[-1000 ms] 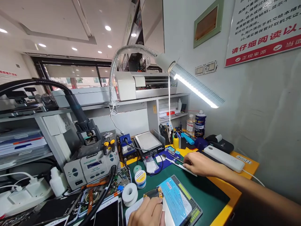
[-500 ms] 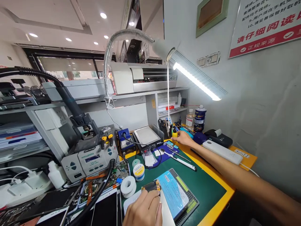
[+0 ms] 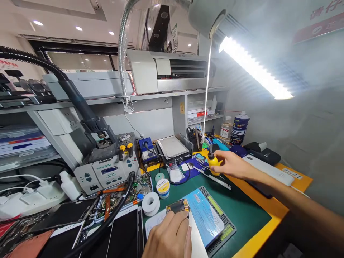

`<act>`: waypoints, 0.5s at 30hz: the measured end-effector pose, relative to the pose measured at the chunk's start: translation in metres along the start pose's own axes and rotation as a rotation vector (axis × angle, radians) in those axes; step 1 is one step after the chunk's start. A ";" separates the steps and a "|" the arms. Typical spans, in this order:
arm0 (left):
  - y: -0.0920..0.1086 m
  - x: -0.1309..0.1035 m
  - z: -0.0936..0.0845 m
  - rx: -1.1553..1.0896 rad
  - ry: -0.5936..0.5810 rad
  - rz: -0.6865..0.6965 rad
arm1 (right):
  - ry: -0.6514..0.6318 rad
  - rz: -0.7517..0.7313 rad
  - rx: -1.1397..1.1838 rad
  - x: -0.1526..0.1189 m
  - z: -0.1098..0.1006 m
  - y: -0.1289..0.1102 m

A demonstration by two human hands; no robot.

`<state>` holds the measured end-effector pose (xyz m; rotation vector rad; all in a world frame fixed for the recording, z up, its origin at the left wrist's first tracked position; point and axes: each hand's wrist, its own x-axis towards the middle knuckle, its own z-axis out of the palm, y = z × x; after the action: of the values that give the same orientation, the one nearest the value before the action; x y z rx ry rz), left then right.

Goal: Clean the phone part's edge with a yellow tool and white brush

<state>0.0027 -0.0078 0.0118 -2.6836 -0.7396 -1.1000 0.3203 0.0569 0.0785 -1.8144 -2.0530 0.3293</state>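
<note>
Above the green mat [image 3: 236, 211], our right hand [image 3: 232, 165] grips a small yellow squeeze bottle [image 3: 213, 162] with a dark nozzle cap, lifted clear of the tools, while our left hand [image 3: 169, 238] presses down on a small dark component [image 3: 177, 206] beside the blue-labelled pad [image 3: 205, 216].

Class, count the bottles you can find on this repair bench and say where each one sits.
4: a yellow bottle in the right hand; a blue bottle and a clear bottle by the back wall; a white bottle at left. Others may hide in the shelf clutter.
</note>
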 end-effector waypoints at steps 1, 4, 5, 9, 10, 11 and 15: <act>0.000 0.000 0.000 0.002 -0.007 -0.005 | -0.042 -0.039 -0.007 -0.013 -0.002 -0.008; -0.001 -0.001 0.000 0.009 -0.022 0.009 | -0.129 -0.143 -0.068 -0.043 -0.007 -0.034; -0.002 -0.002 0.000 0.012 -0.022 0.015 | -0.150 -0.171 -0.100 -0.050 -0.008 -0.042; 0.000 -0.002 -0.001 0.002 -0.021 0.002 | -0.244 -0.251 -0.217 -0.060 -0.009 -0.062; 0.000 -0.002 -0.001 -0.004 -0.023 -0.005 | -0.262 -0.262 -0.249 -0.060 -0.008 -0.064; 0.001 -0.002 -0.002 -0.009 -0.030 -0.011 | -0.274 -0.272 -0.282 -0.059 -0.008 -0.065; 0.001 -0.001 -0.003 -0.012 -0.039 -0.016 | -0.299 -0.309 -0.405 -0.055 -0.005 -0.068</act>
<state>0.0015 -0.0099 0.0133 -2.7216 -0.7653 -1.0615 0.2663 -0.0073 0.1046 -1.6954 -2.7303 0.1043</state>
